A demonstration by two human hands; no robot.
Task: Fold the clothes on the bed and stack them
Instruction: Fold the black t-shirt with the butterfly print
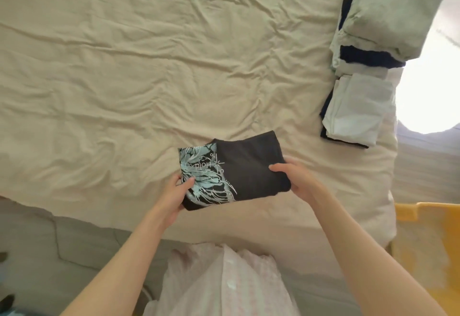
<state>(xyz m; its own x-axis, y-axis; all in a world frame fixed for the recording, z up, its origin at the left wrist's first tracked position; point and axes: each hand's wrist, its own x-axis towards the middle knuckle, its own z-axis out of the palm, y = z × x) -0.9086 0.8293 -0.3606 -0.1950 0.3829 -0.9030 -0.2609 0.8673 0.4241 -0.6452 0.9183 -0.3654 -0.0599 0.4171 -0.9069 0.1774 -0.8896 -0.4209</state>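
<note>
A folded black garment (246, 166) with a pale blue and white print on its left half lies near the front edge of the bed (124, 79). My left hand (174, 196) grips its left end, thumb on top of the print. My right hand (296, 178) holds its right end, thumb on top and fingers underneath. At the right of the bed sits a stack of folded clothes (356, 109), white on top with dark layers below.
A large folded pale green bundle (388, 9) with dark stripes lies at the far right. A yellow container (428, 248) stands beside the bed at lower right. The grey floor (62, 241) shows below the bed's front edge.
</note>
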